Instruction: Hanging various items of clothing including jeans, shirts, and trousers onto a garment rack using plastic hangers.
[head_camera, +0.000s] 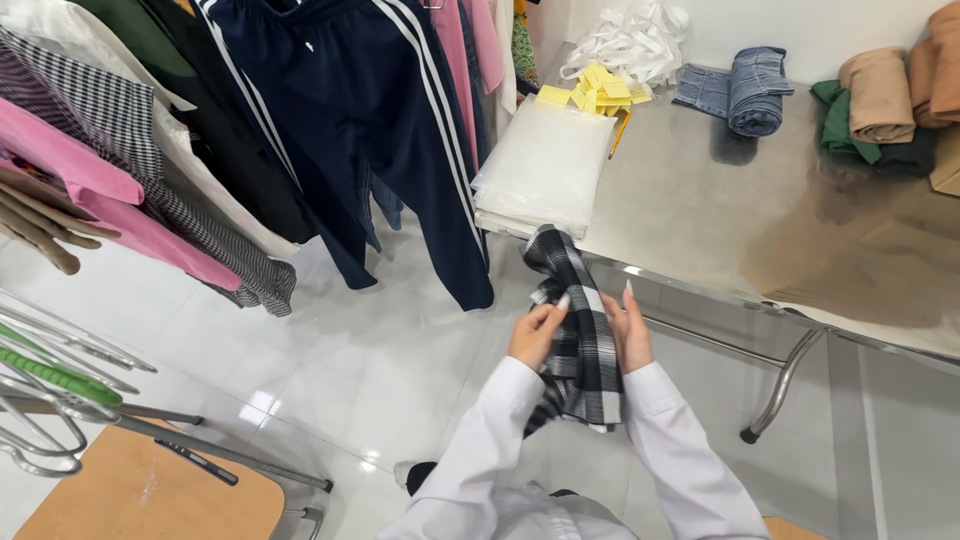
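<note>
Both my hands hold a black-and-white plaid garment (580, 330) in front of me, just below the edge of the steel table (720, 200). My left hand (535, 335) pinches its left edge with the fingers closed on the cloth. My right hand (628, 330) grips the right edge, fingers pointing up. The garment hangs in a long folded strip between my white sleeves, its upper end near a stack of clear plastic bags (545, 170).
A rack at the left holds navy striped trousers (380, 120), pink and checked clothes. On the table lie yellow tags (595, 92), rolled jeans (750, 90), folded tan and green garments (880, 100). Empty hangers (50, 390) and a wooden stool (150, 495) sit lower left.
</note>
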